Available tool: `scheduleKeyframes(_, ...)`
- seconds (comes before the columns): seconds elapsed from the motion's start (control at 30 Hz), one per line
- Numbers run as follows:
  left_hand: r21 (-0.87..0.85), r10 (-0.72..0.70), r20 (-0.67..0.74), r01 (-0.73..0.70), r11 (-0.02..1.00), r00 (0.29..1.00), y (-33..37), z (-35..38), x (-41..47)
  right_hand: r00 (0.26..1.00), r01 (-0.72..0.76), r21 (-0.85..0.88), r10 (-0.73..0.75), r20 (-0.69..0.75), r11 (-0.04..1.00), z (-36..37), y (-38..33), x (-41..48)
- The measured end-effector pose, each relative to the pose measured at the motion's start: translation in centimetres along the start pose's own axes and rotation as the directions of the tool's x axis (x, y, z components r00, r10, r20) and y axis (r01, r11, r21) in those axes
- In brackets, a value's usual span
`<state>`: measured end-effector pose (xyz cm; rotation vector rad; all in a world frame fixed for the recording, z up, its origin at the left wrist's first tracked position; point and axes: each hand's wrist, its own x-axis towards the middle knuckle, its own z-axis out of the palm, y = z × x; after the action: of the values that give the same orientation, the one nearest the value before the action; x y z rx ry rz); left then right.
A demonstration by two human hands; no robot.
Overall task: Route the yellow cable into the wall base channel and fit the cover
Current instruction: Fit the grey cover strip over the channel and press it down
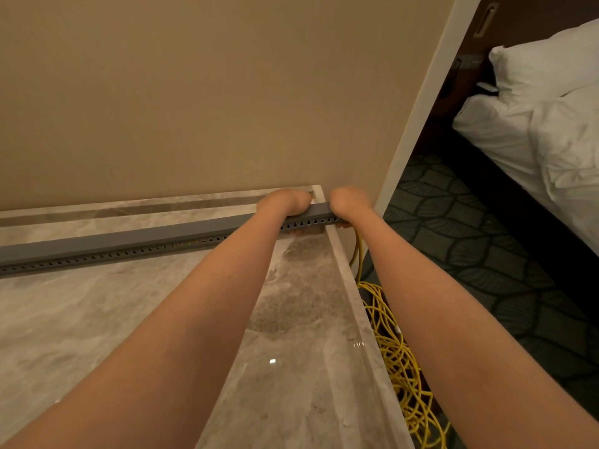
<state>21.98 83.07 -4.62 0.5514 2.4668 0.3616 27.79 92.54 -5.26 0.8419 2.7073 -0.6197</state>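
One wide-angle view, worn on the head, looks forward and steeply down along both bare forearms to the left hand (285, 202) and right hand (348, 202), which sit at full reach near frame centre, curled over the grey channel (113, 244). It faces the beige wall (194, 92) just beyond the hands, with marble floor (97, 319) on their near side, close below the lens; right of the hands the edge takes in carpet (486, 254) and a bed (534, 131)

Around grey channel (129, 241) end: left hand (285, 202), right hand (348, 202).
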Motion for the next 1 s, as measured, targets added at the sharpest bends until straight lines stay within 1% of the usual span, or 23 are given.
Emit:
scheduleKeyframes(0.07, 0.071, 0.031, -0.059, -0.027, 0.997, 0.998, 0.1, 0.3, 0.1, 1.0, -0.023, 0.033, 0.023, 0.009, 0.999, -0.1, 0.0, -0.1)
scheduleKeyframes(0.13, 0.109, 0.05, -0.087, -0.041, 0.993, 0.995, 0.0, 0.6, 0.3, 0.999, -0.029, 0.067, 0.028, 0.024, 0.997, -0.2, 0.0, -0.2)
scheduleKeyframes(0.23, 0.108, 0.047, -0.122, -0.034, 0.994, 0.991, -0.1, 0.7, 0.2, 0.997, -0.041, 0.155, 0.031, 0.065, 0.987, -1.0, 0.0, -0.1)
scheduleKeyframes(0.37, 0.101, 0.028, -0.147, -0.013, 0.995, 0.989, -0.1, 0.6, -0.1, 0.987, -0.121, 0.224, 0.094, 0.13, 0.967, -1.7, -0.2, 0.0)
scheduleKeyframes(0.43, 0.098, 0.018, -0.149, -0.003, 0.995, 0.989, 0.0, 0.6, -0.1, 0.988, -0.136, 0.241, 0.114, 0.103, 0.961, -1.6, -0.3, 0.1)
scheduleKeyframes(0.57, 0.094, 0.008, -0.151, 0.007, 0.996, 0.989, -0.1, 0.6, -0.1, 0.995, -0.098, 0.227, 0.092, 0.037, 0.969, -1.0, -0.1, 0.7)
scheduleKeyframes(0.67, 0.092, 0.011, -0.184, 0.006, 0.996, 0.983, -0.1, 0.7, -0.1, 0.999, -0.043, 0.141, 0.045, -0.01, 0.989, -1.0, 0.0, 0.9)
scheduleKeyframes(0.77, 0.107, 0.033, -0.207, -0.011, 0.994, 0.978, 0.0, 0.7, -0.2, 0.995, 0.034, -0.047, -0.038, -0.089, 0.998, -1.1, -0.1, 0.8)
scheduleKeyframes(0.8, 0.109, 0.039, -0.204, -0.017, 0.994, 0.978, 0.0, 0.7, -0.2, 0.993, 0.057, -0.086, -0.065, -0.099, 0.995, -1.1, -0.1, 0.9)
scheduleKeyframes(1.0, 0.1, 0.06, -0.172, -0.043, 0.994, 0.983, -0.3, 0.7, 0.2, 0.984, 0.118, -0.232, -0.144, -0.1, 0.966, -1.0, 0.0, 1.2)
